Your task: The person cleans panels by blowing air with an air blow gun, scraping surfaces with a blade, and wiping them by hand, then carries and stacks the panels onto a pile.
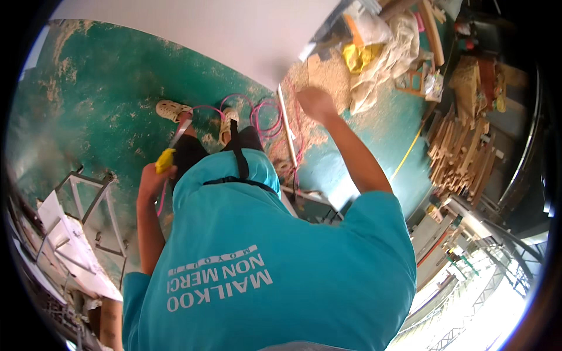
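Observation:
My left hand (156,177) hangs low at my left side, closed round a yellow-handled tool (165,160) with a pale, flat strip or blade (182,133) sticking out past it. I cannot make out the exact kind of tool. My right hand (317,105) reaches forward on the right, close to the near right corner of a large pale board (193,29). Its fingers are blurred, and whether they touch anything is unclear. A thin white strip (286,126) slants down beside that hand.
Pink hose (267,120) lies coiled on the green floor (111,88) by my feet. Sawdust (329,76), a pale cloth sheet (391,55) and a yellow bag (357,57) lie at front right. Wood strips (462,153) are stacked at right; a metal frame (111,205) stands at left.

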Demonstrator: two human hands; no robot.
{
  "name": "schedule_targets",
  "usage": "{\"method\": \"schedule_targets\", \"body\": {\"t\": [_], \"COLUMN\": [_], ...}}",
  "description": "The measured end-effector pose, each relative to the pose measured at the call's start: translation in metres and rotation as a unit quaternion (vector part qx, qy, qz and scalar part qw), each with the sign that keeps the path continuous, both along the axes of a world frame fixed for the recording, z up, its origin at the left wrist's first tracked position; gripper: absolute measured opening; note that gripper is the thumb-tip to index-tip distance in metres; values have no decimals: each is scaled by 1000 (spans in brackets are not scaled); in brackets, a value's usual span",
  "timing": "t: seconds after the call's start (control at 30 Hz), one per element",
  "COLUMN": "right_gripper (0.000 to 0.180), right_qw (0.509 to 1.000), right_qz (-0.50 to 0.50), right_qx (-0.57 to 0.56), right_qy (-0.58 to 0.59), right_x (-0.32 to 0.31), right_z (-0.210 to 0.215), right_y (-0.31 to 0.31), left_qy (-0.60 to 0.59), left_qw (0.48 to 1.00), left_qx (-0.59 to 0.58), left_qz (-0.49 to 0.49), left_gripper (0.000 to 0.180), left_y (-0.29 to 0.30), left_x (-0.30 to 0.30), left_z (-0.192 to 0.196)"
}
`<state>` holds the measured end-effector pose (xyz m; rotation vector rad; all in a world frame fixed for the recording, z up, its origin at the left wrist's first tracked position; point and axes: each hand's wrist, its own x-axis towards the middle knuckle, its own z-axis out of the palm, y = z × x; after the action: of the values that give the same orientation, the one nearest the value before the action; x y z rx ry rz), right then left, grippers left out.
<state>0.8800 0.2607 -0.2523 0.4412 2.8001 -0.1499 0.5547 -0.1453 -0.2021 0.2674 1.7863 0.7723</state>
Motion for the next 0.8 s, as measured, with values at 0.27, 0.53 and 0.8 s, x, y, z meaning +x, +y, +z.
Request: {"method": "schedule_targets", "body": {"t": [0.27,0.53,0.8], "right_gripper": [16,13,54], "right_qw": [991,821,817], "right_qz": [-42,-353,-302], "right_qx": [-112,-147,-262], "right_qy": [-57,424,414], "right_x": [-16,-51,-243], "right_z": [-41,9,97], "right_y": [-65,-29,12], "left_qy": [99,168,256], "left_qw": [982,952,870], "left_qx": [-66,-19,20], "left_qz": [-147,-254,420], "left_gripper": [29,35,27], "left_y": [39,47,-90], "left_x": [49,48,-181], "left_z": [18,48,-1]}}
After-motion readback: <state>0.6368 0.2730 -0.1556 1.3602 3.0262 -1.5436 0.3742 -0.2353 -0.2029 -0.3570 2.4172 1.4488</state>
